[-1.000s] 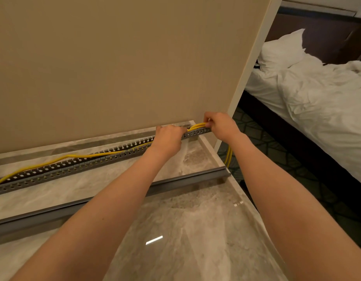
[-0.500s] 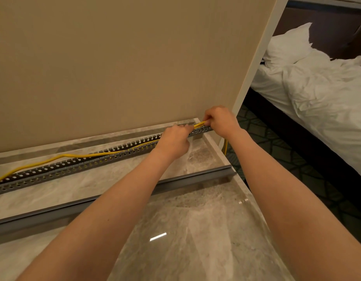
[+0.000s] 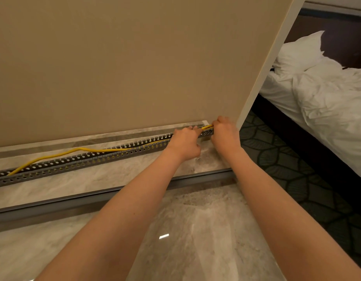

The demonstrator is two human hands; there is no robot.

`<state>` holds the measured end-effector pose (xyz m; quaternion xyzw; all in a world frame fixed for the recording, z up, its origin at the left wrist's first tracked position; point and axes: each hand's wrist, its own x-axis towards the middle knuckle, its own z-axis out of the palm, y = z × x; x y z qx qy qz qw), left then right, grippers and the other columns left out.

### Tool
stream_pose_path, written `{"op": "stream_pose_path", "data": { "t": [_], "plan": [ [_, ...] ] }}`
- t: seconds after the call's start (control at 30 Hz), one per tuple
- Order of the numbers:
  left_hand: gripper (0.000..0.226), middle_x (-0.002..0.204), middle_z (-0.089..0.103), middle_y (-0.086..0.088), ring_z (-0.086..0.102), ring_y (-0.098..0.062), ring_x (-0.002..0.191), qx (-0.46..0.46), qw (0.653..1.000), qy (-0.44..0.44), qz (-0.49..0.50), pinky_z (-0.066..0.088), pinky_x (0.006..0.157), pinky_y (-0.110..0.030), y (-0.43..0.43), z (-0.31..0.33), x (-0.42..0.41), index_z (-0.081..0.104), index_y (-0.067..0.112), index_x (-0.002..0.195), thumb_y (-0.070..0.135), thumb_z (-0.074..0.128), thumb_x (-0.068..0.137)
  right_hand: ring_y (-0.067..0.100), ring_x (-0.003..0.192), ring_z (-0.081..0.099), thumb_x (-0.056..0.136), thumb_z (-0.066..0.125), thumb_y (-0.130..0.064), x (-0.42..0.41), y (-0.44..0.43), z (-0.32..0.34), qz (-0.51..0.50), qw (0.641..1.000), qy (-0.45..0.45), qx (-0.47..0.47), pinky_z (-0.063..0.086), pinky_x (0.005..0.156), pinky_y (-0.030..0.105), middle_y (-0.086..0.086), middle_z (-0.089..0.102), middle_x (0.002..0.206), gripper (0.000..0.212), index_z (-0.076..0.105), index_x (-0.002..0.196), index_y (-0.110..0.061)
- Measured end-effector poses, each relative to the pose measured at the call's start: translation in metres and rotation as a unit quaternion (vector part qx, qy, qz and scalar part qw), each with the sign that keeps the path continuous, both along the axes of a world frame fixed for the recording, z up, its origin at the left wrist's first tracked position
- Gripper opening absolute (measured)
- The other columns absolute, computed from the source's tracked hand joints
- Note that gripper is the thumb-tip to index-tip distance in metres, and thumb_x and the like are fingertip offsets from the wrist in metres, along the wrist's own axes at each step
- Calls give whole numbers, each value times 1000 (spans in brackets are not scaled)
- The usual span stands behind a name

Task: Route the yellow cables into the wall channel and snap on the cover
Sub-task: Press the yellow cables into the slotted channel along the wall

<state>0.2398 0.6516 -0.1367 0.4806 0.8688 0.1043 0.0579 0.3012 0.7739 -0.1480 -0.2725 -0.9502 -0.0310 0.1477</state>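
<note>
My right hand (image 3: 224, 134) sits just right of the frame's centre, at the right end of the slotted grey channel (image 3: 74, 165). Its fingers are curled tight round the yellow cables (image 3: 74, 152), which show as a short bright stretch at its left side. My left hand (image 3: 185, 142) is just beside it to the left, knuckles up, with its fingers bent down over the channel's top edge. Its fingertips meet the cables there, but I cannot tell whether they pinch them or only press on them, since the back of the hand hides that.

From under my left hand the cables run leftward inside the channel. Past mid-frame one yellow strand rises out of the slots and arcs loosely above the channel, then drops back into it near the left edge. The channel lies along the foot of the beige wall panel (image 3: 135, 67), on the marbled tabletop (image 3: 195, 230).

The grey cover (image 3: 94, 199) lies apart from the channel, lower in the frame. It is a long strip running roughly parallel across the tabletop, and both my forearms pass over it.

At the right of the frame is a bed (image 3: 327, 108) with rumpled white sheets and a pillow (image 3: 301, 51), above dark patterned carpet (image 3: 287, 159).
</note>
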Motion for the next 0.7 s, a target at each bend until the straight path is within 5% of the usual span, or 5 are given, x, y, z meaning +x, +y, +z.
{"op": "stream_pose_path", "data": {
  "t": [0.1,0.33,0.5,0.63,0.7],
  "plan": [
    [65,157,25,-4,32,-28,141,-19,999,-28,13,20,112,-61,-2,-2,0,28,22,148,18,49,86,32,113,50,85,50,-8,7,1,-5,11,998,-39,43,36,95,37,16,57,118,34,56,118,-1],
    [75,161,8,1,7,-17,149,-60,997,-30,-39,13,114,-63,-11,0,-4,12,19,152,16,49,87,32,125,44,85,52,-12,13,-3,-3,14,998,-42,-53,35,105,37,15,48,135,50,43,134,-5],
    [75,161,9,2,8,-16,149,-56,998,-30,-26,13,115,-62,-9,-1,-2,13,19,152,17,50,87,17,148,14,87,42,-4,25,6,-10,34,993,-56,-100,1,119,49,1,20,158,65,24,148,-16],
    [71,159,20,-2,23,-23,146,-44,998,-48,-9,23,113,-58,-4,2,-3,21,20,150,16,51,85,25,138,32,99,37,-14,20,20,-8,-26,978,28,-203,6,113,61,5,33,149,43,45,138,-31],
    [71,156,26,-5,31,-27,142,-35,998,-59,4,27,112,-55,-4,1,-6,24,21,150,15,50,84,30,131,41,99,39,-12,18,30,-6,-38,966,81,-242,21,112,60,11,45,140,39,51,134,-24]
  ]
}}
